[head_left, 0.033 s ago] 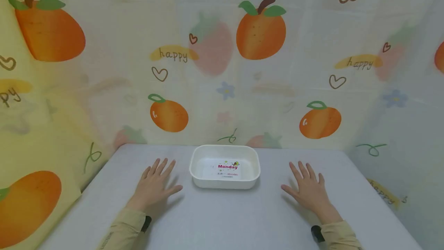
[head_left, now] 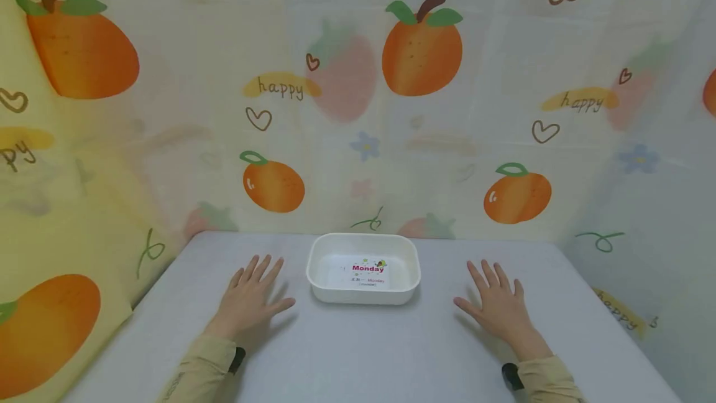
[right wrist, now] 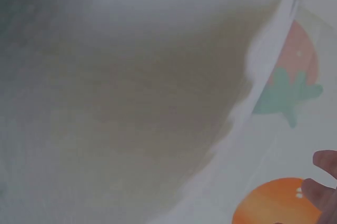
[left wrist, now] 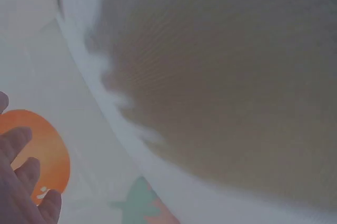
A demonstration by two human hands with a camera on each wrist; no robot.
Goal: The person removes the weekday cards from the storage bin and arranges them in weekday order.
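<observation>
A white rectangular tray (head_left: 363, 296) sits toward the back of the table in the head view. Inside it lies a white card (head_left: 341, 277) printed "Monday" with a small colourful picture. To the tray's left, my left hand (head_left: 248, 297) is palm down with fingers spread and holds nothing. My right hand (head_left: 498, 303) is spread the same way on the tray's right, apart from it and holding nothing. Fingertips (left wrist: 29, 174) of the left hand show at the lower left of the left wrist view. In the right wrist view, fingers (right wrist: 318, 192) appear at the right edge.
The table (head_left: 369, 353) has a plain white covering. Behind it hangs a pale cloth (head_left: 447, 198) printed with oranges, strawberries and the word "happy", and similar cloth closes off both sides. Each hand casts a shadow on the tabletop.
</observation>
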